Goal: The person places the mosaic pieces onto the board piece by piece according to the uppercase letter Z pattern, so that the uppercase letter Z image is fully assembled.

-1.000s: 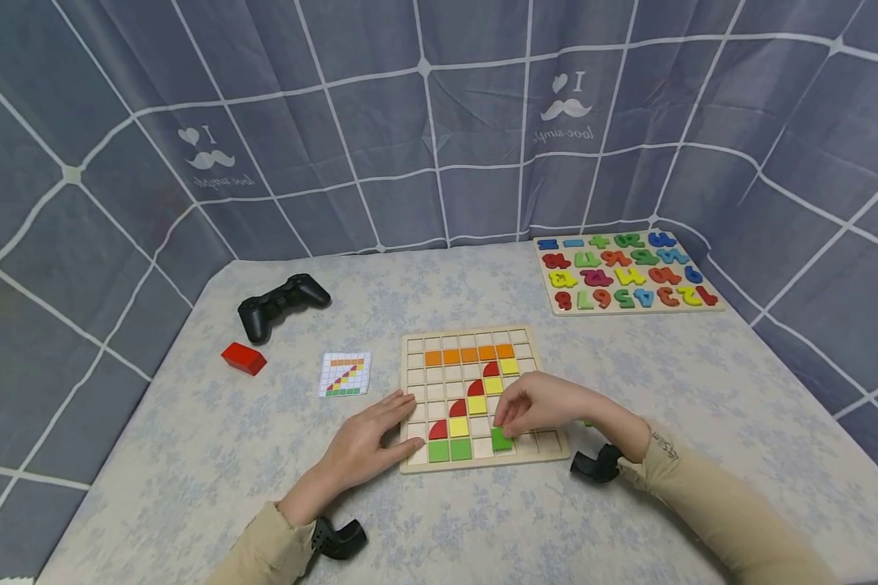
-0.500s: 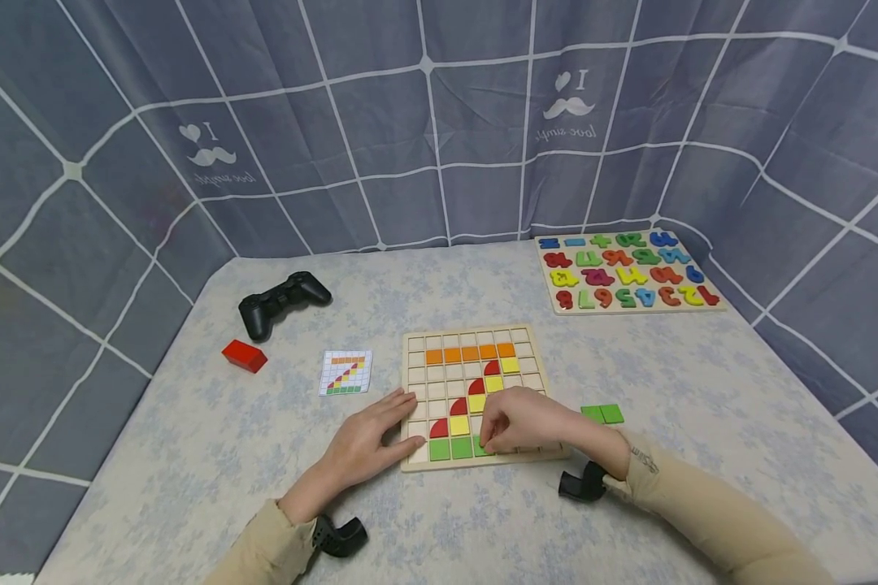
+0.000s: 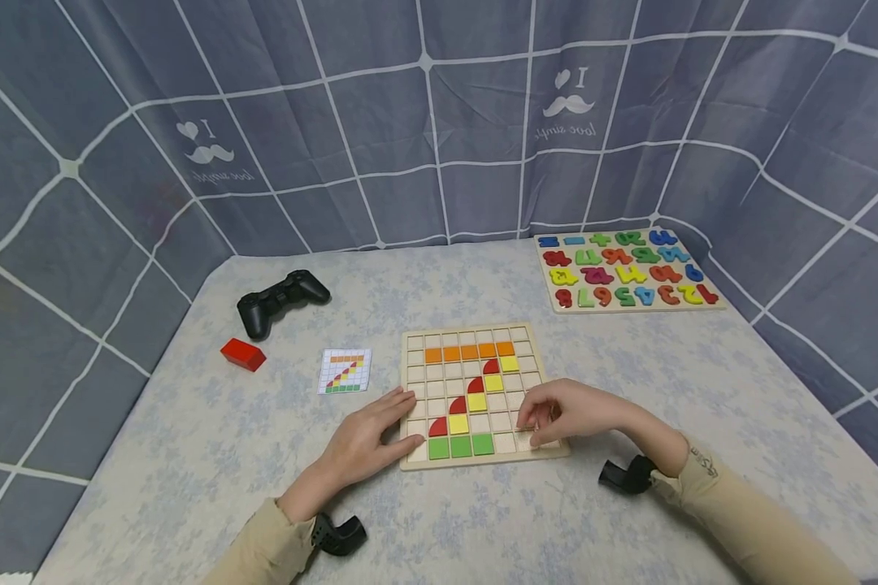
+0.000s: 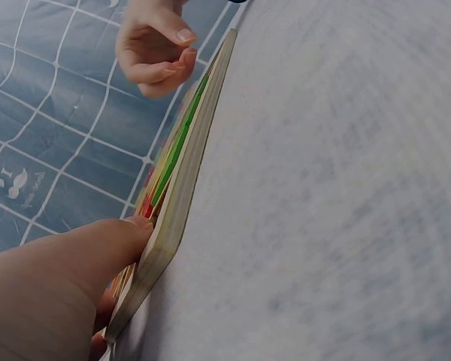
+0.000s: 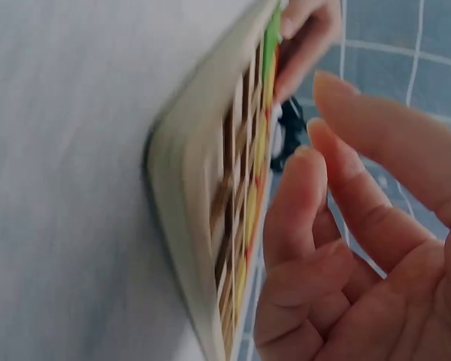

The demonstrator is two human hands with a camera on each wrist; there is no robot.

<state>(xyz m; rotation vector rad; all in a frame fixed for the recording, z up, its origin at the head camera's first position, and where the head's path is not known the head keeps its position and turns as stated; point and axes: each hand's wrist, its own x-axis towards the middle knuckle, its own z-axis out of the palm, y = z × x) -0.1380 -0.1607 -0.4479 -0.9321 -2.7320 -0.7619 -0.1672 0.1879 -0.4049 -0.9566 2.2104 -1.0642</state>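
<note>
A wooden grid board lies on the table. On it are orange squares in a row, a diagonal of yellow squares and red quarter-round tiles, and three green squares along the near side. My left hand rests with extended fingers on the board's left edge; in the left wrist view its thumb touches the rim. Over the board's right near corner hovers my right hand, fingers loosely bent, nothing between thumb and fingertips in the right wrist view.
A small pattern card lies left of the board. Beyond it are a black game controller and a red block. At the back right is a number puzzle board. A grid-patterned curtain surrounds the table.
My right hand set a green square beside the other two, let go and moved right. Two loose green squares right of the board are now hidden behind it. The left hand stays put.
</note>
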